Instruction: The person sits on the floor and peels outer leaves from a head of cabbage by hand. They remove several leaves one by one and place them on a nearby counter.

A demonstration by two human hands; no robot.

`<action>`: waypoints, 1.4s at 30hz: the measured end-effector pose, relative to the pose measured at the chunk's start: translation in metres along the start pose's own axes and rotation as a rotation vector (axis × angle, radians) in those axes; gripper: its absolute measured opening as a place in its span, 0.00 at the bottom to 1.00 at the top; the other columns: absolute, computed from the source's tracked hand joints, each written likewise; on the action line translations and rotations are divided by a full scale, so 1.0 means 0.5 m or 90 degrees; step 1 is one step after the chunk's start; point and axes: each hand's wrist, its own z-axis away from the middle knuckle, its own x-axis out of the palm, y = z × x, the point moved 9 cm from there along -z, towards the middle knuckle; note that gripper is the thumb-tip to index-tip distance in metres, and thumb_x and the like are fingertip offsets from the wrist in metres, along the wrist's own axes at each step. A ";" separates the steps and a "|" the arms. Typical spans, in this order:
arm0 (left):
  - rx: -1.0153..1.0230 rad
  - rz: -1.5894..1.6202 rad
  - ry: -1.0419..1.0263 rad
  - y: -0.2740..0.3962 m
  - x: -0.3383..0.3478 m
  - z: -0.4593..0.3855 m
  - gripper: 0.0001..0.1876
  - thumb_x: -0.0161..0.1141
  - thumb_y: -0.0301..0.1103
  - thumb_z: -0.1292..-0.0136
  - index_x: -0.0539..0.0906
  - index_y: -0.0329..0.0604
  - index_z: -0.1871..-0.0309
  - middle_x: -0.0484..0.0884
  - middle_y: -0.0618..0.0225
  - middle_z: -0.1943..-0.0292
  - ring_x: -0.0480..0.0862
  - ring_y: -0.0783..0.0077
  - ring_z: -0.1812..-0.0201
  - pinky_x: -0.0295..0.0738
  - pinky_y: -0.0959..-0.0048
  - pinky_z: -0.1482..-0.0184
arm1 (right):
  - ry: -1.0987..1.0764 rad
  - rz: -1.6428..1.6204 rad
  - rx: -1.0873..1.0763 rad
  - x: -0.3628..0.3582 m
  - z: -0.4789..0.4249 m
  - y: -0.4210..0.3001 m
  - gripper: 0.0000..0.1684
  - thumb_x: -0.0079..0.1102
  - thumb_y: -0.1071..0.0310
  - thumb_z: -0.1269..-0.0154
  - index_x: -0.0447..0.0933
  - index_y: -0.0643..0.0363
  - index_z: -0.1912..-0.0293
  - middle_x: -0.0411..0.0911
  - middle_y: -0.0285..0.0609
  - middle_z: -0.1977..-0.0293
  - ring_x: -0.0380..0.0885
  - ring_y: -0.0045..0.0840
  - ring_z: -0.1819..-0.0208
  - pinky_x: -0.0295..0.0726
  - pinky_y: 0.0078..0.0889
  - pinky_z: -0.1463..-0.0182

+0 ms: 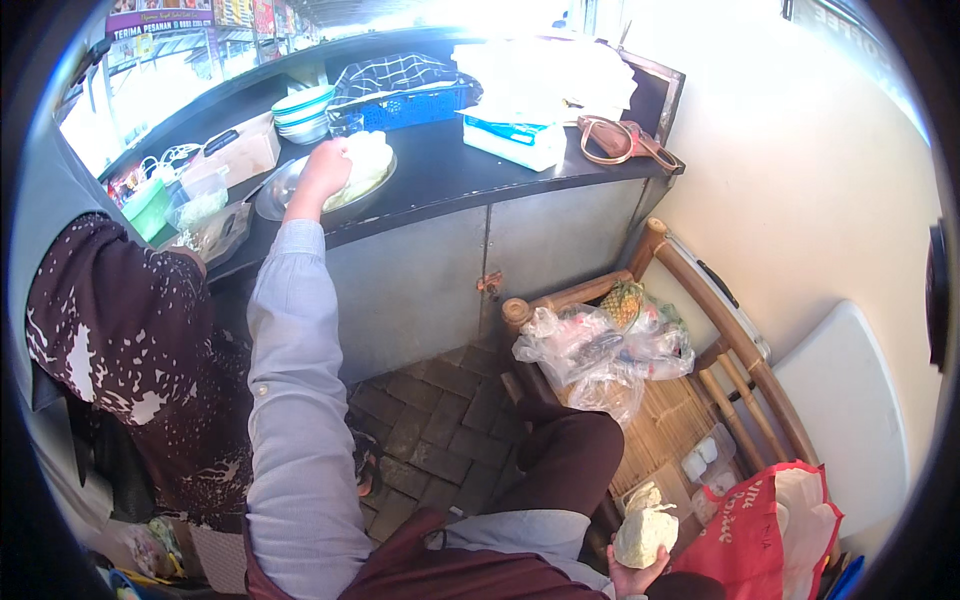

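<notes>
My left hand [328,166] reaches across the dark counter to a wide metal bowl [274,196]. Its fingers are curled at the edge of pale whitish pieces of food [369,161] in the bowl; the fingertips are too washed out to show a grip. Down at the lower right, my right hand [634,577] cups a pale yellow lump [646,536] from below, beside my knee. This lump has layered, torn edges on top and looks like a cut cabbage head. A bamboo bench [660,427] lies just beyond it.
A person in a dark patterned sleeve [127,315] stands at left, by a plastic container [229,232]. Stacked bowls [304,112], a blue basket [420,109], a tissue pack [514,139] and sandals [626,142] sit on the counter. Plastic bags [577,341], a pineapple [622,302] and a red bag [750,536] occupy the bench.
</notes>
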 end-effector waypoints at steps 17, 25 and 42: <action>-0.124 0.403 -0.156 -0.053 0.009 0.024 0.10 0.63 0.33 0.45 0.86 0.36 0.63 0.81 0.71 0.74 0.77 0.78 0.71 0.71 0.75 0.65 | -0.048 0.000 0.007 -0.004 -0.005 -0.001 0.43 0.57 0.44 0.50 0.64 0.45 0.34 0.69 0.42 0.38 0.68 0.45 0.38 0.68 0.62 0.44; -0.064 0.069 -0.176 -0.004 -0.001 0.008 0.12 0.61 0.36 0.44 0.85 0.36 0.62 0.86 0.61 0.64 0.81 0.68 0.65 0.74 0.67 0.57 | -0.022 0.027 -0.002 -0.001 0.001 -0.002 0.43 0.56 0.42 0.50 0.64 0.45 0.34 0.68 0.42 0.37 0.67 0.45 0.38 0.68 0.62 0.45; -0.137 0.747 0.299 -0.148 -0.162 -0.077 0.14 0.58 0.29 0.37 0.79 0.33 0.49 0.84 0.59 0.64 0.85 0.68 0.67 0.79 0.74 0.71 | -0.006 0.033 -0.001 -0.014 -0.008 0.004 0.42 0.55 0.42 0.48 0.63 0.45 0.33 0.67 0.42 0.37 0.66 0.45 0.37 0.65 0.66 0.41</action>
